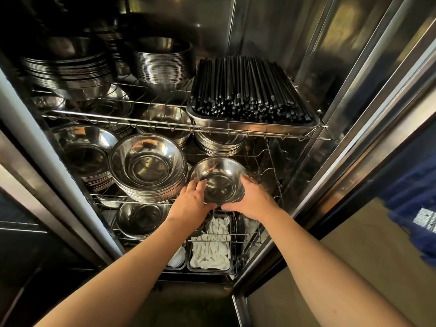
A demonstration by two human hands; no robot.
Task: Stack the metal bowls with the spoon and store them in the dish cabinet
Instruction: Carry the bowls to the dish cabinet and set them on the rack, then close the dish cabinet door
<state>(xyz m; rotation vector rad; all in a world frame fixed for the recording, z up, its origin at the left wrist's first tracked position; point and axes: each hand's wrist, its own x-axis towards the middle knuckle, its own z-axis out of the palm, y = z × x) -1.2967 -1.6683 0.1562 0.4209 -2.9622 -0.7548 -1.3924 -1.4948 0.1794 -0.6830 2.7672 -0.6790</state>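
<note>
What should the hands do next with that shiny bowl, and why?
Probably ease the metal bowl down and back onto the middle wire shelf: left hand and right hand grip its sides, and the spot beside the bowl stack looks free.

Both hands [223, 204] around metal bowl [219, 178]

Dim light left the upper left corner nearly black, while warm glints ran down the stainless steel side wall [278, 38] and open door frame [368, 119] at right. Below lay a dark floor [188, 308]; a tan surface [368, 263] and blue cloth [410, 199] sat at right.
</note>
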